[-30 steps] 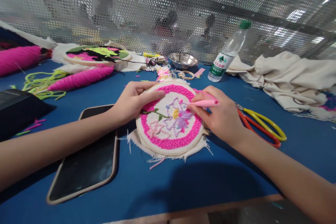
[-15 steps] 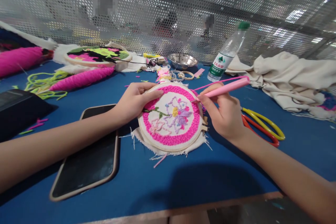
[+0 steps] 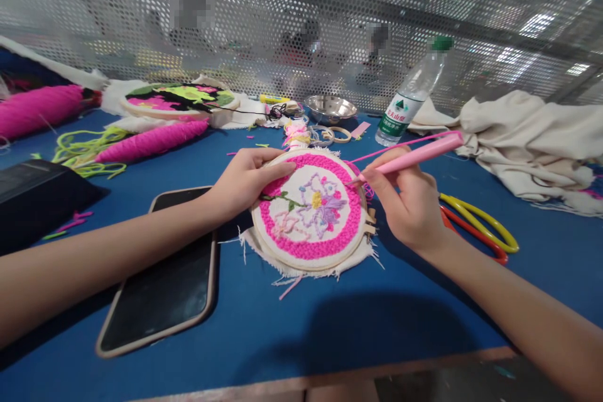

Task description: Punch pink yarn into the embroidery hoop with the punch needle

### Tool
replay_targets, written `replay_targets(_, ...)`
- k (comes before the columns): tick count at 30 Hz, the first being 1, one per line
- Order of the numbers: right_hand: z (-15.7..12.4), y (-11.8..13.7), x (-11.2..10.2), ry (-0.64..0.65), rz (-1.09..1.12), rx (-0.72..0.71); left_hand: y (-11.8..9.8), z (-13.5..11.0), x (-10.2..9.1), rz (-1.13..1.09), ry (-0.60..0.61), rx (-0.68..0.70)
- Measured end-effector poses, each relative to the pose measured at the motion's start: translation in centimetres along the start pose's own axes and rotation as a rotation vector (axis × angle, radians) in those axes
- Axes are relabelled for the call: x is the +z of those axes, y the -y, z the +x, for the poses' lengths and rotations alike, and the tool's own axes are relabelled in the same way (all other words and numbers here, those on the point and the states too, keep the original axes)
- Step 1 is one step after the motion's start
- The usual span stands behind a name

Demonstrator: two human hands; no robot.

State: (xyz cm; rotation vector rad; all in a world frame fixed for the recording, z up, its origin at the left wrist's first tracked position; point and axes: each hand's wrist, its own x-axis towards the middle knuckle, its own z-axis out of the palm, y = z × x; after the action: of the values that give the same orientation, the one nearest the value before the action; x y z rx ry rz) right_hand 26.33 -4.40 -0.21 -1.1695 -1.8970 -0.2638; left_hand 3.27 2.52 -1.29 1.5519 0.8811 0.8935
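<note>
Round white cloth is stretched in an embroidery hoop [image 3: 257, 235], with a magenta looped ring around a purple flower, yellow centre and green stem. My left hand [image 3: 247, 182] grips the hoop's upper left rim, thumb on top of the stitched ring and the other fingers behind or beneath it. In my right hand [image 3: 409, 201] is a pink punch needle [image 3: 419, 156], pinched pen-like, its metal tip at the right side of the magenta ring. Magenta yarn runs from the handle's end back toward the hoop. The hoop's screw clamp [image 3: 370, 221] points right, near my right fingers.
A phone [image 3: 162, 301] lies under my left forearm. Scissors [image 3: 475, 220] with yellow and red handles rest right of my right hand. Behind are a water bottle [image 3: 407, 103], metal bowl [image 3: 331, 110], magenta yarn cone [image 3: 155, 140], another hoop [image 3: 181, 99] and crumpled cloth [image 3: 522, 132].
The whole view has shifted slightly. The punch needle's handle leans a little farther right and its tip sits slightly lower on the ring. My left hand keeps its hold on the hoop.
</note>
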Motion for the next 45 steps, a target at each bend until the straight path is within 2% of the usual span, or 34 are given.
replay_targets(10, -0.1, 0.0, -0.1, 0.046, -0.028, 0.062, -0.3, -0.1, 0.1, -0.013, -0.013, 0.001)
replay_targets(17, 0.1, -0.2, 0.1, 0.097, 0.028, 0.048, -0.4, -0.4, 0.3, -0.001, -0.042, 0.028)
replay_targets(23, 0.2, -0.4, 0.6, 0.217, -0.130, -0.113, -0.8, -0.9, 0.7, -0.026, -0.114, 0.055)
replay_targets(26, 0.2, -0.3, 0.8, 0.235, -0.162, -0.142, -0.7, -1.0, 0.7, -0.034, -0.109, 0.051)
replay_targets(29, 0.1, -0.3, 0.8, 0.172, -0.003, -0.062, -0.5, -0.8, 0.7, -0.053, -0.081, 0.049)
replay_targets(34, 0.2, -0.7, 1.0, 0.094, 0.303, 0.172, -0.3, -0.6, 0.5, 0.031, -0.092, 0.084)
replay_targets(41, 0.4, -1.0, 0.9, 0.101, 0.309, 0.164, -0.1, -0.5, 0.3, 0.039, -0.062, 0.080)
replay_targets(43, 0.4, -0.9, 0.8, 0.102, 0.286, 0.156, 0.0, -0.2, 0.1, -0.045, -0.042, 0.025)
replay_targets(45, 0.5, -0.8, 0.7, 0.119, 0.293, 0.138, 0.3, 0.2, -0.4, -0.208, 0.020, -0.104)
